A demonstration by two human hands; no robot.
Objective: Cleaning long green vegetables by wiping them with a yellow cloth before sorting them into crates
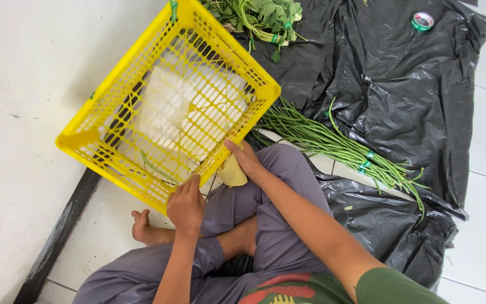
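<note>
Yellow plastic crate (pixel 167 107) is tilting on the white floor (pixel 18 169) at the black sheet's (pixel 412 90) left edge, something pale showing dimly through its mesh. Left hand (pixel 185 204) is gripping its near rim with curled fingers; right hand (pixel 246 159) is pressing a yellowish cloth (pixel 232 173), half hidden, against its corner. Long beans (pixel 333 143) are lying beside it; leafy greens (pixel 260 17) are running off the top.

glossy plastic crate (pixel 113 95), shiny sheeting (pixel 412 95)
</note>
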